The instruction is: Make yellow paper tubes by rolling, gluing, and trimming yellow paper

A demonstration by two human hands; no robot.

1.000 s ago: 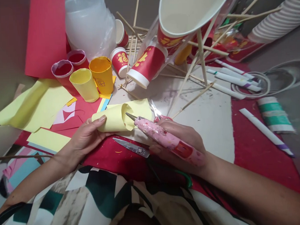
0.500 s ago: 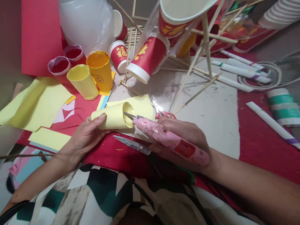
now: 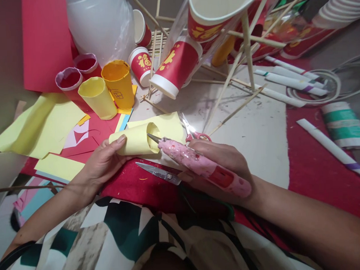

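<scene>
My left hand is closed around a pale yellow paper tube lying on its side, its open end facing right. My right hand grips a pink hot glue gun smeared with dried glue. The metal nozzle points into the tube's mouth, close to its inner wall; whether it touches cannot be made out. Behind the tube lies a loose yellow paper sheet. Scissors with red handles rest beyond my right hand. A larger pair of scissors lies just below the tube, its handles hidden.
Upright at the left stand a yellow cup, an orange cup and two red cups. A stick frame holds red paper cups at the back. Coloured paper covers the left. White rolled tubes lie right.
The view has shifted very slightly. Both hands, the yellow tube and the glue gun keep nearly the same positions, with the nozzle still at the tube's mouth.
</scene>
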